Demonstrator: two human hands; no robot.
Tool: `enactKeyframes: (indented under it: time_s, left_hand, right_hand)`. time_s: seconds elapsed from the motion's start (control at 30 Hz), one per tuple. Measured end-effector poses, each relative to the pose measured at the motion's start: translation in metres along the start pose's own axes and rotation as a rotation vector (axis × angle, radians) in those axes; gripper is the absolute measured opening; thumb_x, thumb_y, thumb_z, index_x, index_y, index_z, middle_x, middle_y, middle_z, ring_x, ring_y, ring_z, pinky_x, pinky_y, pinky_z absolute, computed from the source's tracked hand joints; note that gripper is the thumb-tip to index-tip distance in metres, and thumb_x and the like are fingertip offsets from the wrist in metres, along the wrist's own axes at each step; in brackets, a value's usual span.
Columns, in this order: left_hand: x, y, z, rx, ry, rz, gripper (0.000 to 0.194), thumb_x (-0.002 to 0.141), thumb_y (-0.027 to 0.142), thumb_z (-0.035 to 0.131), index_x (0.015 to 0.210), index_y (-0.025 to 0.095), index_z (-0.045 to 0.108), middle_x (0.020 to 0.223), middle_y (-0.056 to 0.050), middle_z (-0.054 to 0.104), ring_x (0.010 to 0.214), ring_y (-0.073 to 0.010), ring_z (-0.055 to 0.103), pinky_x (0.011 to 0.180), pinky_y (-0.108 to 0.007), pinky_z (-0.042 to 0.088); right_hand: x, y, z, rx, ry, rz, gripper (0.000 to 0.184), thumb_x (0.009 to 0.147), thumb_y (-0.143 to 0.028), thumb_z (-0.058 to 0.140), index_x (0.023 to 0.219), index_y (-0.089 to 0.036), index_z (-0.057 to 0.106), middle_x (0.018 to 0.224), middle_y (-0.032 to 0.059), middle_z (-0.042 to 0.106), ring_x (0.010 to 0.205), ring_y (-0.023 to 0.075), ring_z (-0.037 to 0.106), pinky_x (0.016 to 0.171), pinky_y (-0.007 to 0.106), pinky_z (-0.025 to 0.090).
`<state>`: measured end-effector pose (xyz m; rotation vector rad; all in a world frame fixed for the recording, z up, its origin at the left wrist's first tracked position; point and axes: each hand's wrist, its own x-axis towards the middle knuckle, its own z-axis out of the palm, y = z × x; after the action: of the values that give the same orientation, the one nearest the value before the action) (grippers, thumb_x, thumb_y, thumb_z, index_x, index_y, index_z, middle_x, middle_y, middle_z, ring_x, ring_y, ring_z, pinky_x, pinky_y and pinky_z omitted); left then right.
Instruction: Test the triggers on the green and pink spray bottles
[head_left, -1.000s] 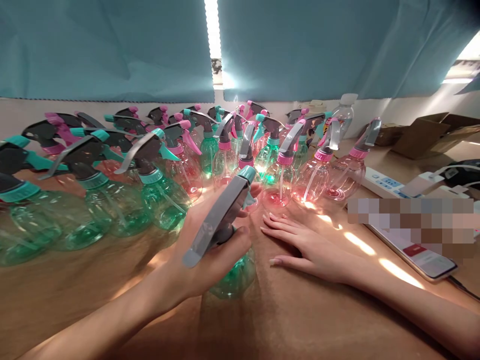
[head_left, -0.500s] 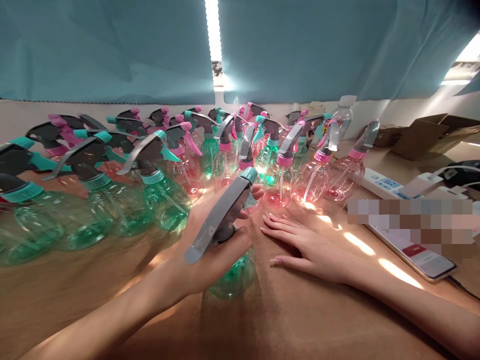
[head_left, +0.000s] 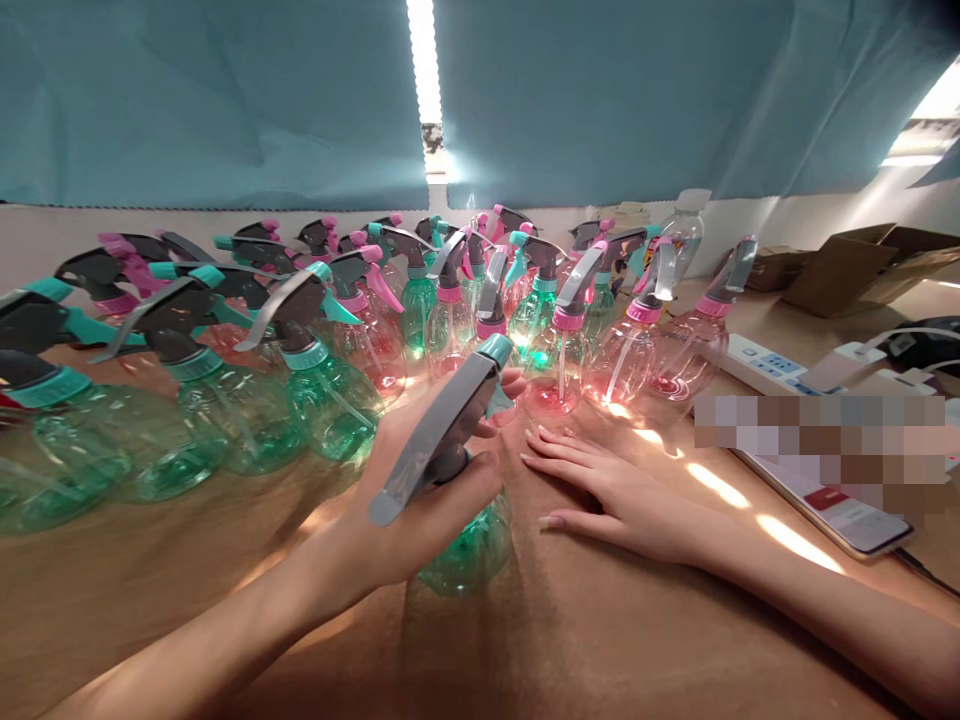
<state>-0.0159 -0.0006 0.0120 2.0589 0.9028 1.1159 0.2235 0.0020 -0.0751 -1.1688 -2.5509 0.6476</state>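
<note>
My left hand [head_left: 420,500] is wrapped round the neck of a green spray bottle [head_left: 469,545] that stands on the brown table [head_left: 562,640]. Its grey trigger [head_left: 435,430] points toward me and its teal nozzle tip sits above my fingers. My right hand [head_left: 607,485] lies flat on the table just right of the bottle, fingers stretched out and holding nothing. Behind both hands stand several green spray bottles [head_left: 330,395] on the left and several pink spray bottles [head_left: 630,355] in the middle and right.
A white power strip [head_left: 765,365] with plugs and cables lies at the right. A phone [head_left: 832,505] lies near my right forearm. Cardboard boxes [head_left: 862,265] sit at the far right. A teal curtain [head_left: 225,100] hangs behind the table.
</note>
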Motion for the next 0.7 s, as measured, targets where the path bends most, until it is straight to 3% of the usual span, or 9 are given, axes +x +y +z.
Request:
enactKeyframes:
  time_s: [0.17,0.3,0.4,0.5,0.6,0.7]
  left_hand:
    - [-0.0004,0.0021,0.0002,0.012,-0.049,-0.001,0.041,0.084,0.016,0.051,0.121,0.027,0.063,0.098,-0.004,0.076,0.097,-0.0226,0.069,0.095,-0.04,0.053]
    - [-0.0007,0.0034,-0.0023,0.044,-0.054,-0.008,0.036,0.08,0.014,0.05,0.109,0.026,0.067,0.084,-0.002,0.074,0.091,-0.0214,0.068,0.09,-0.038,0.054]
    - [0.0,0.0037,-0.0051,0.089,-0.063,-0.029,0.021,0.076,0.016,0.051,0.09,0.024,0.065,0.072,0.0,0.067,0.074,-0.019,0.064,0.069,-0.032,0.054]
    - [0.0007,0.004,-0.0071,0.13,-0.047,-0.041,0.01,0.074,0.019,0.051,0.079,0.022,0.059,0.069,0.001,0.064,0.058,-0.0148,0.055,0.052,-0.027,0.046]
    - [-0.0004,0.0045,-0.0083,0.151,-0.033,-0.003,0.013,0.074,0.017,0.052,0.082,0.022,0.06,0.074,0.0,0.066,0.065,-0.0163,0.059,0.056,-0.027,0.046]
    - [-0.0039,0.0036,-0.0094,0.213,-0.001,-0.012,0.01,0.073,0.02,0.053,0.08,0.022,0.06,0.066,0.001,0.06,0.06,-0.0164,0.056,0.056,-0.029,0.046]
  right_hand:
    - [0.0,0.0021,0.0013,0.001,0.011,-0.015,0.07,0.092,-0.059,0.053,0.151,-0.025,0.035,0.159,0.0048,0.027,0.147,0.0285,0.024,0.119,0.05,0.024]
    - [-0.0002,0.0022,0.001,-0.015,-0.006,-0.008,0.07,0.093,-0.06,0.051,0.151,-0.024,0.034,0.159,0.0048,0.027,0.147,0.0276,0.024,0.12,0.049,0.023]
    - [0.0,0.0011,-0.0003,-0.025,-0.025,0.011,0.072,0.093,-0.062,0.049,0.151,-0.023,0.035,0.159,0.0048,0.025,0.147,0.0274,0.022,0.12,0.049,0.023]
    - [0.0004,0.0005,-0.0008,-0.021,-0.033,0.018,0.072,0.093,-0.063,0.048,0.15,-0.022,0.035,0.16,0.0051,0.024,0.148,0.0273,0.021,0.12,0.05,0.022]
    - [0.0008,0.0003,-0.001,-0.017,-0.029,0.011,0.072,0.093,-0.062,0.049,0.15,-0.022,0.035,0.159,0.0056,0.025,0.147,0.0273,0.021,0.12,0.05,0.022]
    - [0.0011,-0.0004,-0.0013,-0.005,-0.016,0.0,0.071,0.092,-0.061,0.051,0.15,-0.023,0.036,0.159,0.006,0.026,0.147,0.028,0.023,0.119,0.051,0.023]
